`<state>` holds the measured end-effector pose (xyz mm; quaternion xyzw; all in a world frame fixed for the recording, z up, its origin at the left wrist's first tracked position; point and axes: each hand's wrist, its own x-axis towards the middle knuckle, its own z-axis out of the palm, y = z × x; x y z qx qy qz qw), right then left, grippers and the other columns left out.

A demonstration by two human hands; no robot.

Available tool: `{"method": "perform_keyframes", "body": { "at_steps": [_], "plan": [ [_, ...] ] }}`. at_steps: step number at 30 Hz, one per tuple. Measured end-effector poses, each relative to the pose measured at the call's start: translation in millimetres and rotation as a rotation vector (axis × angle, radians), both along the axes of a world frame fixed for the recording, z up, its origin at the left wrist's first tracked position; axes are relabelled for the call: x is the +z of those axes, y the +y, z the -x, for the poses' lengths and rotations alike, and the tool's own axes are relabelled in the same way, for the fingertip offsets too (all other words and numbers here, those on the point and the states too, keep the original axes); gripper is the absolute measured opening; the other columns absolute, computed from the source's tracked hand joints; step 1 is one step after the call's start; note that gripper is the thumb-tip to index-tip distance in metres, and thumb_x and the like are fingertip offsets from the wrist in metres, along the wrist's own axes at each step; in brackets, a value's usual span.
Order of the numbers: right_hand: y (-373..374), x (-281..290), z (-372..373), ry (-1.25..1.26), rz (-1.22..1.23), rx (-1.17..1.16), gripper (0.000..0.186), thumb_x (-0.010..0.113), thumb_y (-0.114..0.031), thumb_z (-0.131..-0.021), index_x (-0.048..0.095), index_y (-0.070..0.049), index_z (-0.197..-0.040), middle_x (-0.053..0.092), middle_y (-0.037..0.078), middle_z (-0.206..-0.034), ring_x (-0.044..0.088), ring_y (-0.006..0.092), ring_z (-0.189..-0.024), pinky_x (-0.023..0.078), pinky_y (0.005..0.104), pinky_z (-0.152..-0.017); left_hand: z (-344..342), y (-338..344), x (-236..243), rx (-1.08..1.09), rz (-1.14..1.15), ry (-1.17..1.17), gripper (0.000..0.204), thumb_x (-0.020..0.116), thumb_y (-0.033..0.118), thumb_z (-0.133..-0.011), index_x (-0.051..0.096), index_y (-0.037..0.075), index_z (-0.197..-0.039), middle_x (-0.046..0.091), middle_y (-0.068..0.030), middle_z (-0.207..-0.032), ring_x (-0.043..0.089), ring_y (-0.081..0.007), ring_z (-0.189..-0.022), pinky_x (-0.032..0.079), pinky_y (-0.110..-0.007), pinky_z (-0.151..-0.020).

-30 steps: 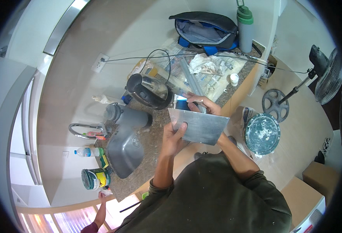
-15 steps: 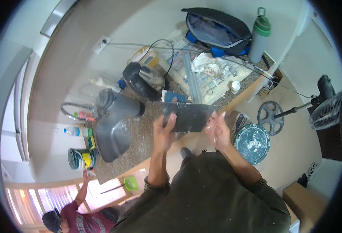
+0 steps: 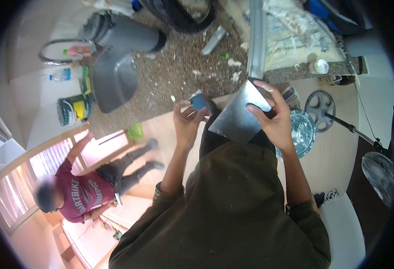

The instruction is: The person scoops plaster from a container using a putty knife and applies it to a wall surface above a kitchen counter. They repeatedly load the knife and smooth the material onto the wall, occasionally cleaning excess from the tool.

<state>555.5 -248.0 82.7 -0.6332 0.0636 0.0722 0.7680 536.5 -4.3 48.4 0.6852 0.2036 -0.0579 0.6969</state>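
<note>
My right hand (image 3: 278, 120) grips a flat, shiny metal plate (image 3: 238, 115) by its right edge, thumb on the face and fingers behind. The plate is tilted, with one corner up towards the counter edge. To its left, my left hand (image 3: 186, 125) pinches a small blue piece (image 3: 198, 101) with a whitish edge between thumb and fingers; its exact kind cannot be made out. The blue piece and the plate are apart. Both hands are in front of the speckled counter (image 3: 161, 85), which is strewn with white crumbs.
A grey sink (image 3: 116, 83), a grey pitcher-like container (image 3: 125, 33) and a paint bucket (image 3: 73, 110) are at the left. A long metal bar (image 3: 255, 40) juts over the counter edge. At right are a spattered green lid (image 3: 302, 134) and a fan (image 3: 378, 172). Another person (image 3: 89, 193) is at lower left.
The plate has passed from my left hand to my right and turned, its face now bright instead of dark. My hands have moved apart. The view has shifted towards the counter's near edge.
</note>
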Motion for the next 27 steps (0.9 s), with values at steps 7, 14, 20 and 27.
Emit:
{"method": "perform_keyframes", "body": {
  "at_steps": [7,14,20,27],
  "plan": [
    [40.1,-67.6,2.2,-0.112,0.497,0.062,0.022,0.072,-0.009,-0.085,0.074,-0.005,-0.107,0.073,0.017,-0.099,0.073,0.0238,-0.088,0.054,0.0301,-0.074,9.0,-15.9,-58.0,-0.006,0.124,0.195,0.017,0.071,0.009,-0.09,0.065,-0.004,-0.099,0.072,-0.0099,-0.085,0.066,-0.0128,-0.074,0.05,-0.025,-0.063],
    [55.1,-86.1,-14.3,-0.118,0.609,0.123,0.023,0.073,-0.009,-0.085,0.074,-0.006,-0.108,0.074,0.016,-0.094,0.073,0.0184,-0.081,0.053,0.0275,-0.068,8.4,-16.2,-74.9,0.078,0.228,0.24,0.013,0.072,0.012,-0.09,0.073,-0.001,-0.092,0.07,-0.0025,-0.08,0.059,-0.0054,-0.07,0.045,-0.022,-0.065],
    [66.4,-84.0,-20.7,-0.122,0.658,0.129,0.021,0.072,-0.007,-0.086,0.074,-0.004,-0.107,0.075,0.014,-0.095,0.07,0.0118,-0.08,0.053,0.0256,-0.068,5.5,-10.8,-72.8,0.076,0.32,0.244,0.013,0.073,0.014,-0.089,0.075,0.001,-0.087,0.068,0.0005,-0.076,0.053,-0.0036,-0.067,0.04,-0.021,-0.06],
    [73.8,-69.6,-24.6,-0.052,0.764,0.163,0.018,0.072,-0.007,-0.086,0.075,-0.004,-0.103,0.075,0.015,-0.092,0.072,0.0152,-0.082,0.054,0.0268,-0.071,5.6,-11.7,-77.0,0.051,0.232,0.2,0.019,0.07,0.01,-0.091,0.071,-0.002,-0.076,0.059,0.0055,-0.065,0.044,0.0001,-0.06,0.033,-0.021,-0.051]
  ]
}}
